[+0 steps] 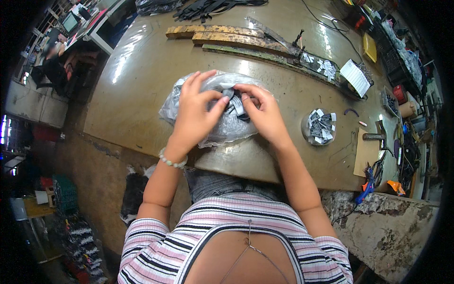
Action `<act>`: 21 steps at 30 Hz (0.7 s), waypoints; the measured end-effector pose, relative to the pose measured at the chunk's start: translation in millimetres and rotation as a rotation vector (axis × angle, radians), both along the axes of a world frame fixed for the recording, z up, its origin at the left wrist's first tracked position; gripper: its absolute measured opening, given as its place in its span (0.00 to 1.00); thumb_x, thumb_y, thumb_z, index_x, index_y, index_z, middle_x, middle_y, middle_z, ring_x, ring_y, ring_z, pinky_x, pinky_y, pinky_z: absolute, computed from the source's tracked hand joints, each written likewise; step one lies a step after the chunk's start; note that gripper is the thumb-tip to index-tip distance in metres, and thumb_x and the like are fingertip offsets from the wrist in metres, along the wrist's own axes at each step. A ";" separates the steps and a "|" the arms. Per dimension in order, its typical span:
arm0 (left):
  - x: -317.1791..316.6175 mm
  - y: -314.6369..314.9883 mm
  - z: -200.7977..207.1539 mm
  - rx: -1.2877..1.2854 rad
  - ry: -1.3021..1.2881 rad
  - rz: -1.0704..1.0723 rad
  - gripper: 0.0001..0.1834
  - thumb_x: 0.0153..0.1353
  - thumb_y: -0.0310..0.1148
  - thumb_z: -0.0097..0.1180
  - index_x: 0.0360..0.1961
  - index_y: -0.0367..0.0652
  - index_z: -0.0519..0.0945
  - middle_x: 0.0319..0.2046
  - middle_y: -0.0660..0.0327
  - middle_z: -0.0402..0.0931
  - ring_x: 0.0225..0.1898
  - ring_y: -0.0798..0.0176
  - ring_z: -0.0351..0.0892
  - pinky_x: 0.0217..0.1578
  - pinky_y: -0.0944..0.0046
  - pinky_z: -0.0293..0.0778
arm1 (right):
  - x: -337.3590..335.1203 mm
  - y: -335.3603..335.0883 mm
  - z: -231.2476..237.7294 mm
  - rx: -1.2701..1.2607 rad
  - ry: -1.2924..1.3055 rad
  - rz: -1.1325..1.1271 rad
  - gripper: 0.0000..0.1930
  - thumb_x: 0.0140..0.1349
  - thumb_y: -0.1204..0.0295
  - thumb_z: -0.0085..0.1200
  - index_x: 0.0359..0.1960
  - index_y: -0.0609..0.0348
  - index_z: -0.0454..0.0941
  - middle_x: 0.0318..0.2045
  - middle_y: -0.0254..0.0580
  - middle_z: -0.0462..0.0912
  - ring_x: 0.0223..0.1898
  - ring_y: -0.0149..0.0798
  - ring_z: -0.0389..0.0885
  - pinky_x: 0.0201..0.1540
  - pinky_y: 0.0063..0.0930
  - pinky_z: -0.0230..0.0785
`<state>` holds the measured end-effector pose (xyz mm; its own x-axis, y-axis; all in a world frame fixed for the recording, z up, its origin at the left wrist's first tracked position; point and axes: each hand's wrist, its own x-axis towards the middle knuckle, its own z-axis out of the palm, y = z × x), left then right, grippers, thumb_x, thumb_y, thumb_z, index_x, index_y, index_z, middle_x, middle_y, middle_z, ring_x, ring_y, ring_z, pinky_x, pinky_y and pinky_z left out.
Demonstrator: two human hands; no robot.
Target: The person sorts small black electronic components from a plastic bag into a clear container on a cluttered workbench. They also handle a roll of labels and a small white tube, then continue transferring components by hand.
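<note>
Left hand (pixel 194 111): at the mouth of a thin, crinkled translucent plastic bag (pixel 220 136), mid-bench near the front edge; thumb and index at a small grey piece, other fingers spread. Can't tell if it's gripped. Flat black-and-white strips (pixel 239 110) loose inside, between the hands. Right hand (pixel 266 113): fingers curled, thumb and index tips at the same strips; firm hold can't be confirmed. Behind: long wooden bars (pixel 215 33), chipped yellow paint. Right of the bag: round clear tub (pixel 306 137), similar short strips heaped in it. Further right: hammer (pixel 374 137), head over brown cardboard (pixel 363 158).

Surface/room: seated person (pixel 54 71) far left, scuffed brown floor (pixel 101 175), smooth brownish bench (pixel 142 90) with glare, cluttered crates (pixel 395 59) far right.
</note>
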<state>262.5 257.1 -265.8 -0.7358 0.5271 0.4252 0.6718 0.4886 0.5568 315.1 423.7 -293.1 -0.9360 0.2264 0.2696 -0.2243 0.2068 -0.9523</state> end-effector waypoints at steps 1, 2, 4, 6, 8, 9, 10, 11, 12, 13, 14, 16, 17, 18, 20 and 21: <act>-5.0 -4.5 1.6 0.144 -0.192 -0.019 0.08 0.51 0.34 0.63 0.28 0.40 0.83 0.58 0.54 0.67 0.62 0.48 0.58 0.60 0.51 0.55 | 3.2 -1.1 3.2 0.093 -0.003 -0.043 0.12 0.61 0.76 0.50 0.45 0.63 0.78 0.34 0.38 0.77 0.36 0.29 0.73 0.39 0.21 0.67; -8.6 -9.3 2.5 0.291 -0.386 -0.032 0.08 0.52 0.35 0.63 0.29 0.41 0.83 0.58 0.54 0.67 0.62 0.50 0.59 0.60 0.52 0.55 | 6.8 -2.1 6.6 0.175 -0.035 -0.123 0.12 0.62 0.75 0.50 0.47 0.63 0.77 0.35 0.34 0.77 0.35 0.25 0.72 0.39 0.18 0.66; -13.7 -15.5 1.8 0.349 -0.529 -0.106 0.11 0.53 0.36 0.64 0.32 0.40 0.83 0.59 0.53 0.66 0.62 0.54 0.59 0.61 0.56 0.53 | 9.7 -6.9 11.3 0.029 -0.048 -0.031 0.11 0.61 0.72 0.55 0.43 0.65 0.77 0.33 0.32 0.77 0.31 0.21 0.71 0.33 0.14 0.64; -14.8 -19.5 -0.4 0.348 -0.569 -0.131 0.11 0.53 0.36 0.65 0.33 0.39 0.83 0.59 0.51 0.65 0.63 0.55 0.59 0.62 0.56 0.52 | 9.3 -11.9 12.9 -0.283 -0.104 0.148 0.11 0.60 0.70 0.58 0.40 0.65 0.77 0.31 0.31 0.77 0.29 0.20 0.70 0.31 0.13 0.63; -13.5 -20.2 -3.2 0.331 -0.548 -0.150 0.13 0.52 0.37 0.65 0.34 0.40 0.82 0.59 0.51 0.65 0.63 0.54 0.58 0.63 0.56 0.51 | 5.8 -14.9 11.4 -0.159 -0.212 0.087 0.12 0.58 0.67 0.61 0.37 0.63 0.77 0.29 0.29 0.77 0.28 0.19 0.71 0.31 0.12 0.63; -12.4 -19.8 -4.3 0.308 -0.525 -0.148 0.13 0.52 0.37 0.65 0.34 0.40 0.82 0.59 0.51 0.64 0.63 0.54 0.58 0.63 0.55 0.51 | 3.8 -15.8 9.6 -0.122 -0.220 0.082 0.12 0.58 0.67 0.61 0.38 0.63 0.78 0.29 0.29 0.78 0.29 0.19 0.71 0.31 0.12 0.63; -11.7 -19.6 -4.8 0.280 -0.506 -0.145 0.13 0.52 0.37 0.65 0.34 0.40 0.82 0.59 0.51 0.64 0.63 0.54 0.58 0.63 0.55 0.51 | 2.5 -16.4 7.0 -0.081 -0.229 0.059 0.12 0.58 0.68 0.61 0.38 0.63 0.78 0.29 0.29 0.78 0.29 0.18 0.71 0.31 0.12 0.64; -10.8 -19.1 -5.4 0.271 -0.490 -0.147 0.13 0.52 0.38 0.65 0.34 0.40 0.82 0.59 0.51 0.64 0.63 0.53 0.57 0.62 0.55 0.51 | 1.6 -16.4 3.9 -0.184 -0.210 0.116 0.11 0.59 0.68 0.60 0.38 0.63 0.78 0.29 0.29 0.78 0.29 0.18 0.71 0.31 0.12 0.63; -10.1 -19.0 -5.9 0.258 -0.478 -0.145 0.14 0.52 0.38 0.66 0.35 0.40 0.82 0.59 0.51 0.64 0.63 0.53 0.57 0.62 0.55 0.51 | 1.3 -16.2 0.7 -0.284 -0.192 0.157 0.11 0.59 0.69 0.60 0.38 0.63 0.78 0.29 0.28 0.77 0.28 0.18 0.70 0.31 0.13 0.62; -9.5 -18.9 -6.6 0.255 -0.464 -0.144 0.14 0.52 0.39 0.66 0.35 0.40 0.82 0.59 0.50 0.64 0.64 0.52 0.56 0.62 0.55 0.51 | 1.5 -15.4 -2.7 -0.384 -0.198 0.206 0.10 0.59 0.69 0.59 0.39 0.63 0.78 0.29 0.28 0.77 0.28 0.18 0.69 0.30 0.13 0.62; -9.3 -19.0 -7.4 0.199 -0.437 -0.132 0.15 0.52 0.39 0.65 0.35 0.40 0.82 0.59 0.50 0.64 0.64 0.52 0.56 0.62 0.54 0.51 | 2.0 -14.4 -5.7 -0.398 -0.179 0.183 0.10 0.60 0.70 0.59 0.39 0.62 0.79 0.28 0.27 0.77 0.28 0.18 0.69 0.31 0.13 0.61; -9.2 -19.3 -10.0 0.118 -0.359 -0.117 0.15 0.53 0.40 0.65 0.34 0.38 0.82 0.59 0.49 0.64 0.64 0.51 0.55 0.62 0.54 0.51 | 2.9 -11.3 -10.8 -0.432 -0.178 0.155 0.08 0.60 0.71 0.58 0.39 0.62 0.79 0.27 0.25 0.77 0.27 0.18 0.69 0.31 0.13 0.60; -9.7 -19.3 -11.9 0.092 -0.351 -0.123 0.16 0.54 0.41 0.64 0.35 0.38 0.82 0.59 0.49 0.64 0.64 0.50 0.54 0.63 0.54 0.50 | 2.8 -10.2 -12.6 -0.352 -0.151 0.139 0.09 0.61 0.71 0.57 0.38 0.62 0.79 0.30 0.27 0.77 0.29 0.20 0.69 0.32 0.14 0.61; -10.1 -19.1 -14.0 0.080 -0.325 -0.137 0.16 0.54 0.41 0.64 0.35 0.38 0.81 0.59 0.48 0.64 0.64 0.50 0.54 0.63 0.54 0.50 | 2.7 -9.0 -13.9 -0.274 -0.113 0.123 0.09 0.61 0.70 0.57 0.38 0.63 0.79 0.32 0.29 0.77 0.32 0.22 0.70 0.33 0.15 0.62; -11.6 -19.1 -17.3 0.085 -0.317 -0.156 0.17 0.55 0.41 0.62 0.37 0.37 0.81 0.59 0.48 0.63 0.64 0.49 0.53 0.63 0.54 0.49 | 1.9 -7.8 -14.8 -0.115 -0.020 0.089 0.09 0.61 0.70 0.56 0.38 0.65 0.78 0.38 0.34 0.77 0.36 0.25 0.71 0.35 0.18 0.64; -12.5 -19.2 -18.3 0.103 -0.336 -0.164 0.17 0.56 0.41 0.62 0.38 0.37 0.81 0.59 0.48 0.63 0.64 0.50 0.53 0.63 0.54 0.49 | 1.5 -7.6 -14.7 -0.029 0.024 0.026 0.10 0.61 0.70 0.56 0.37 0.65 0.78 0.36 0.36 0.77 0.35 0.25 0.71 0.34 0.18 0.64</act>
